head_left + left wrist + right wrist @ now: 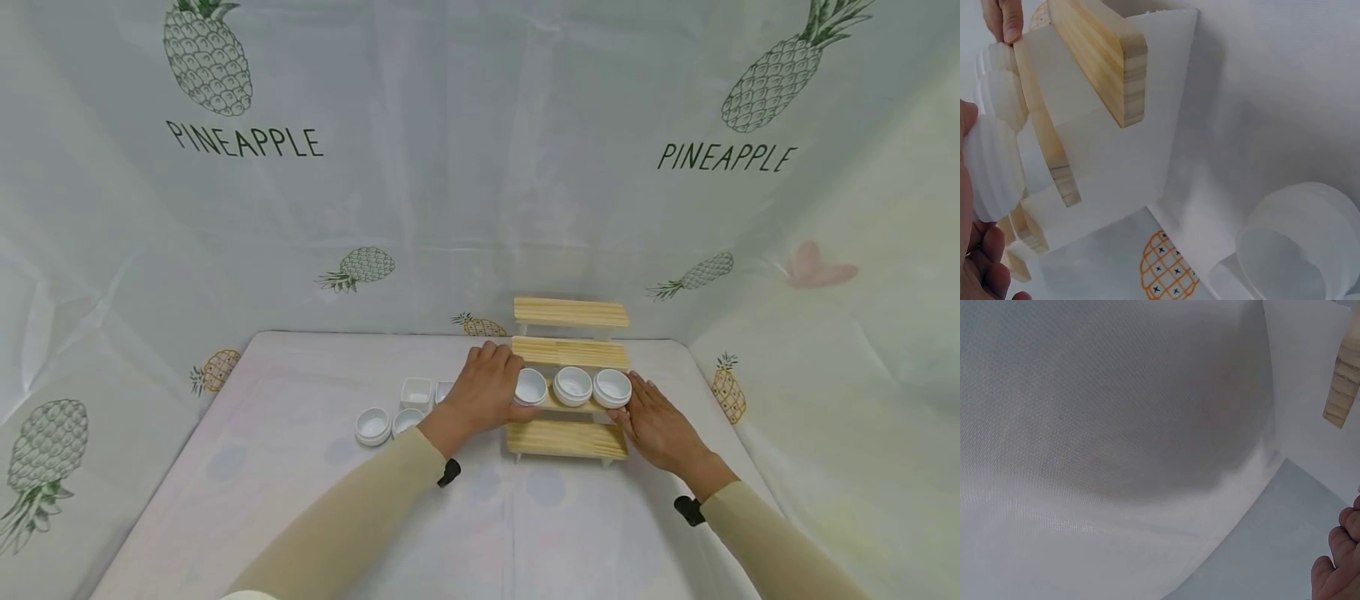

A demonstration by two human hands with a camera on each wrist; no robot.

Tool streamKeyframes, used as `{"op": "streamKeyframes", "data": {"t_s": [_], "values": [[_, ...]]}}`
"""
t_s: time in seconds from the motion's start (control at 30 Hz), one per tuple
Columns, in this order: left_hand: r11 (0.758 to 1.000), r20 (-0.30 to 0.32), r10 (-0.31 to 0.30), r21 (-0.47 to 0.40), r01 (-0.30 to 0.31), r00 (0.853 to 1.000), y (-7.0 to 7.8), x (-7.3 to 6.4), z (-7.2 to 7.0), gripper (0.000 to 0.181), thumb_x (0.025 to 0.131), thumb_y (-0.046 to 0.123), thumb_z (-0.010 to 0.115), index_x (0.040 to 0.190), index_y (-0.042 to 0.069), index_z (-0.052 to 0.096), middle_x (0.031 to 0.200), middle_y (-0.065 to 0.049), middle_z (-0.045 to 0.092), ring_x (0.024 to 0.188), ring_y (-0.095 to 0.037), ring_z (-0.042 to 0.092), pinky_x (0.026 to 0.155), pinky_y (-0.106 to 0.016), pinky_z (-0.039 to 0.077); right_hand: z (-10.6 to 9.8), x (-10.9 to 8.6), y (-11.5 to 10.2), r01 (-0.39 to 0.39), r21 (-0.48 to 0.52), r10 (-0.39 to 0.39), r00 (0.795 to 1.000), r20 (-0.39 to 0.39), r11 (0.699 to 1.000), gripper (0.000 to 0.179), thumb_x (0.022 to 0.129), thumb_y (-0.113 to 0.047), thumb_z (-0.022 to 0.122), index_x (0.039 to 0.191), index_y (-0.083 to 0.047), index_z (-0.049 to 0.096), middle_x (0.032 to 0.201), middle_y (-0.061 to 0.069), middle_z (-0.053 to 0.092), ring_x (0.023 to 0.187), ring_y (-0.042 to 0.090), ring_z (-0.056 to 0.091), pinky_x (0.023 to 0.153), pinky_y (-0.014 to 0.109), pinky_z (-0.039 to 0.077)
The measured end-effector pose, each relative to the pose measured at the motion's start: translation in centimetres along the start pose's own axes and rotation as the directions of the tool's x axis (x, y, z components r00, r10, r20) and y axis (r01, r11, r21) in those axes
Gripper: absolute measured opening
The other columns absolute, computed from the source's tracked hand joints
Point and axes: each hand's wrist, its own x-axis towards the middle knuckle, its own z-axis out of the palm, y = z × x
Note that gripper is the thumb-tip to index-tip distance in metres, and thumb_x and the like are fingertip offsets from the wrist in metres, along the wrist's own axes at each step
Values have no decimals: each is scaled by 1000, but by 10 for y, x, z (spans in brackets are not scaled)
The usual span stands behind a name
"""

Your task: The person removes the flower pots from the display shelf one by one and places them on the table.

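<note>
A stepped stand point(568, 353) with several wooden shelves on white supports stands at the back of the table. Three stacks of white round bowls sit in a row on its second shelf from the front. My left hand point(480, 387) grips the left stack point(531, 387), thumb on the near side and fingers around the far side. Beside it are the middle stack point(573, 383) and the right stack point(612, 387). My right hand point(663, 429) lies along the outer side of the right stack, fingers straight. The left wrist view shows the gripped bowls point(994, 169) at the shelf edge.
Left of the stand, partly behind my left forearm, are stacked round bowls point(372, 427) and a white square dish point(417, 392). Another round bowl point(407, 419) stands by them. A pineapple-print cloth point(480, 192) hangs right behind the stand.
</note>
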Motion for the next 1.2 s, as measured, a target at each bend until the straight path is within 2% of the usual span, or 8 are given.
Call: {"op": "streamKeyframes", "data": {"t_s": [0.2, 0.33, 0.67, 0.83, 1.07, 1.2], "values": [[999, -11, 30, 20, -30, 999, -9, -12, -2, 75, 84, 68, 75, 128, 9, 63, 120, -6, 60, 105, -27, 48, 92, -41, 38, 0, 0, 0, 5, -11, -5, 1000, -6, 1000, 73, 113, -38, 46, 155, 20, 28, 164, 36, 31, 156, 49, 28, 125, 59, 26], [999, -14, 44, 6, -44, 999, -19, -24, -5, 71, 84, 65, 77, 126, 9, 63, 117, -6, 60, 104, -27, 47, 91, -41, 38, 0, 0, 0, 9, -6, -9, 1000, -9, 1000, 73, 113, -38, 45, 156, 20, 29, 164, 35, 31, 155, 49, 28, 125, 59, 26], [998, 8, 41, -54, -41, 999, -46, -67, -12, 68, 83, 58, 83, 122, 6, 64, 115, -8, 59, 104, -28, 47, 90, -43, 39, 1, 0, 1, 12, -15, -12, 1000, -11, 1000, 72, 113, -36, 46, 155, 20, 28, 164, 36, 31, 155, 49, 29, 125, 59, 26], [997, 22, 55, -48, -54, 998, -55, -90, -9, 67, 82, 60, 82, 122, 8, 64, 115, -6, 60, 104, -27, 49, 91, -44, 40, 1, 0, 1, 13, -12, -13, 1000, -11, 1000, 73, 114, -37, 45, 156, 20, 28, 165, 35, 30, 156, 49, 28, 125, 59, 27], [992, 7, 127, -29, -126, 992, -58, -121, 0, 60, 80, 58, 81, 115, 12, 64, 106, -1, 59, 97, -22, 47, 86, -38, 39, 1, 0, 0, 10, -4, -11, 1000, -19, 1000, 72, 113, -37, 46, 156, 19, 29, 164, 36, 31, 155, 50, 29, 124, 60, 27], [989, 27, 145, -37, -144, 989, -60, -135, 7, 59, 78, 56, 83, 113, 12, 63, 104, 0, 58, 96, -20, 46, 85, -36, 39, 1, 0, 0, 6, 7, -6, 1000, -11, 1000, 71, 114, -36, 44, 156, 19, 28, 164, 36, 30, 155, 50, 29, 124, 61, 26]]}}
